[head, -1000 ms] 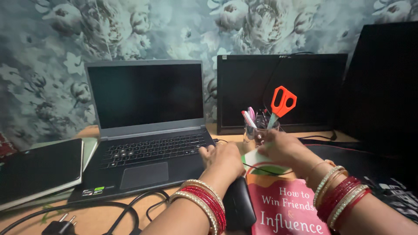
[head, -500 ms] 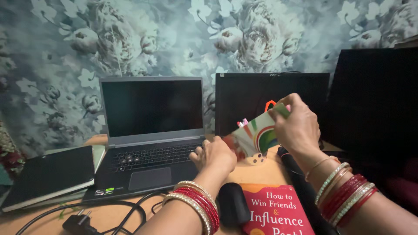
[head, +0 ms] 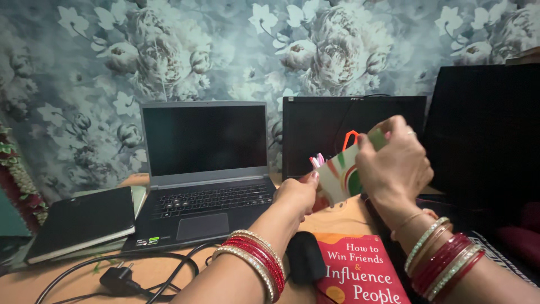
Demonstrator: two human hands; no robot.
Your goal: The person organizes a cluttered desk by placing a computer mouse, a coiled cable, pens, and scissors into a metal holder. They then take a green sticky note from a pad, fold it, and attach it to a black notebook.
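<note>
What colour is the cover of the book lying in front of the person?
Red, with white lettering; the book shows best in the head view, bottom centre of the desk.

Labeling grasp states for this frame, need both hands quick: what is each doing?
Left hand: fingers closed on the lower corner of the colourful card.
Right hand: fingers closed on the card's upper edge, lifted above the desk.
</note>
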